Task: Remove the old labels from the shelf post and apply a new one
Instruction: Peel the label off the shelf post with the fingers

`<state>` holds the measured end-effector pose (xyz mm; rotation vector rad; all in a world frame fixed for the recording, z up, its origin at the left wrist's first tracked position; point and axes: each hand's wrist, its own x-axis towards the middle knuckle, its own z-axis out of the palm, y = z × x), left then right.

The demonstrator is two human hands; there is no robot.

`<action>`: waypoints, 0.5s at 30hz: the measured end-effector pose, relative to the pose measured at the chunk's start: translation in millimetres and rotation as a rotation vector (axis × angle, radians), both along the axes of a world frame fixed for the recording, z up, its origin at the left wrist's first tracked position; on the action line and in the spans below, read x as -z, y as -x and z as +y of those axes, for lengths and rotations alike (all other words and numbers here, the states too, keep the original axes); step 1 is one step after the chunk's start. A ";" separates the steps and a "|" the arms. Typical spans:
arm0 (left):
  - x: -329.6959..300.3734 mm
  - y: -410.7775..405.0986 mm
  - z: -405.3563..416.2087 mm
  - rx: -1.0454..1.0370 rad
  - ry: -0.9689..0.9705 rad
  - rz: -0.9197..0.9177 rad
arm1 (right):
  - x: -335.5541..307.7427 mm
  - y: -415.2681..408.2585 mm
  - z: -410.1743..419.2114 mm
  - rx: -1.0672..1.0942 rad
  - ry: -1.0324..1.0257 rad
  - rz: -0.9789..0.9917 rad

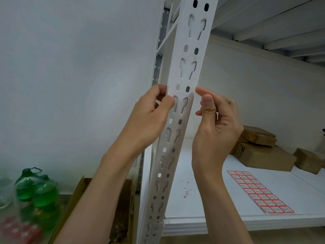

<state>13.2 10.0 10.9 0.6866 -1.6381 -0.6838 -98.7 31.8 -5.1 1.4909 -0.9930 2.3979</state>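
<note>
A: What is sitting nearest the camera?

B: The two forearms are rising from the bottom edge. The left hand [151, 111] is touching the left edge of the post [186, 88], fingers curled, thumb and fingertips meeting at that edge. Whether they are pinching a label remnant cannot be told; nothing is showing between them.

A: And the right hand [216, 124]?

B: It is hovering just beside the right edge of the post. Its thumb is pressing against the curled index finger as if pinching something small; what it is holding, if anything, is too small to tell.

A: How is the post lying relative to the hands?

B: Its long axis is running near vertical, leaning slightly to the right toward the top. It is passing between both hands, with the slotted face turned to the camera. The left hand is nearer, in contact; the right is standing slightly clear.

A: Is any label showing on the post?

B: None is visible on the face in view. Red scraps [186, 191] are lying on the shelf [211, 221] below, so removal is judged largely done.

A: Where is the new label coming from?

B: The sheet [260, 192] of red-bordered labels is lying flat on the shelf, down and to the right of the right hand. That hand is judged better placed to reach it.
</note>
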 end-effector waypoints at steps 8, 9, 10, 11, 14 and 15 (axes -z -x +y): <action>4.7 27.8 2.1 0.006 -0.012 0.133 | 0.4 -1.0 -2.6 -0.013 -0.031 -0.051; 4.9 28.7 1.8 0.007 -0.009 0.141 | 0.3 -0.5 -2.9 -0.017 -0.035 -0.057; 5.3 28.9 2.0 0.010 -0.005 0.147 | 0.2 -0.1 -2.8 -0.020 -0.038 -0.062; 5.9 28.4 2.3 0.014 -0.001 0.152 | 0.3 0.3 -2.8 -0.021 -0.042 -0.069; 9.5 24.8 0.7 0.037 0.029 0.142 | 0.1 1.3 -1.9 -0.035 -0.049 -0.090; 10.9 23.4 0.2 0.042 0.035 0.132 | 0.2 1.7 -1.8 -0.040 -0.051 -0.097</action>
